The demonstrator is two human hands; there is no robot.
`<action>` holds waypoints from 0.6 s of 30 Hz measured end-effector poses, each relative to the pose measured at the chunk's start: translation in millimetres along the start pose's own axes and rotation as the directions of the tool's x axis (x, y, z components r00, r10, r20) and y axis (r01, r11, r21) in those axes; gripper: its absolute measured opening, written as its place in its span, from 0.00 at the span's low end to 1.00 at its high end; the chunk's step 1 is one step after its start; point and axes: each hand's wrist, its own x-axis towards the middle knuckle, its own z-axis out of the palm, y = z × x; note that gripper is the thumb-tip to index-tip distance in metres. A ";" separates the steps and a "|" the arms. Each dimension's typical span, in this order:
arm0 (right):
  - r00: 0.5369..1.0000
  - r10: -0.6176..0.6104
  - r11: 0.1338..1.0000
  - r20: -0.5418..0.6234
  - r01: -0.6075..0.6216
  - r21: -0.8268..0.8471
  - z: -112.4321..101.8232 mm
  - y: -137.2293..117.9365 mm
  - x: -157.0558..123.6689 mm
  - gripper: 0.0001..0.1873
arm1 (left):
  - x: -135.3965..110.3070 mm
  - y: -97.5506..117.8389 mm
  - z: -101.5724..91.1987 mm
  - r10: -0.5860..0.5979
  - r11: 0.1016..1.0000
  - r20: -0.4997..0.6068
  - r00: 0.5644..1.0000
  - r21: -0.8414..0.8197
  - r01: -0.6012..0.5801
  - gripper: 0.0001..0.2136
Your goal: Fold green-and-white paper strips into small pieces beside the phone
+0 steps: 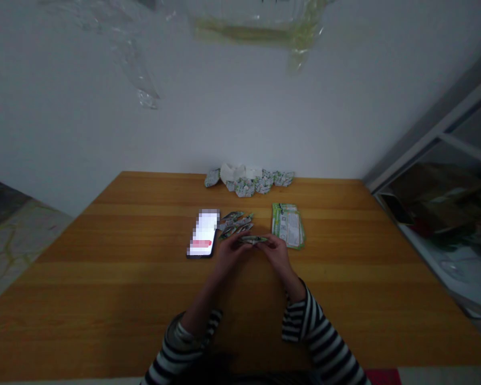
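Between my two hands is a folded piece of green-and-white printed paper [253, 240], held low over the table. My left hand [229, 253] pinches its left end, and my right hand [278, 252] pinches the right end. Just beyond my left hand lie several small folded paper pieces [234, 220] with the same print. A stack of flat printed green-and-white sheets [288, 226] rests beyond my right hand, slightly fanned. My fingertips are partly hidden behind the paper and each other.
A phone [203, 233] with a lit, blurred screen lies left of the folded pieces. Against the wall, a row of crumpled or folded printed papers [246, 185] stands along the back edge of the wooden table [124, 299]. A shelf frame [436, 136] rises at the right.
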 end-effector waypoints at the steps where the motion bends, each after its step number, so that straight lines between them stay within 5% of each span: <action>1: 1.000 0.004 1.000 0.013 -0.004 0.006 -0.3 -1.3 -0.5 0.12 | 1.4 -2.4 -1.2 -0.031 0.999 0.016 0.999 -0.028 0.032 0.21; 8: 0.996 -0.045 0.997 0.077 0.049 -0.052 0.3 -3.7 -2.7 0.20 | -0.1 1.8 -0.2 -0.101 0.994 0.029 0.994 -0.034 0.102 0.23; 18: 0.994 -0.073 0.991 0.085 0.082 -0.109 -1.9 2.7 0.5 0.11 | 1.5 4.1 -8.4 0.012 1.000 0.122 0.992 0.009 -0.013 0.13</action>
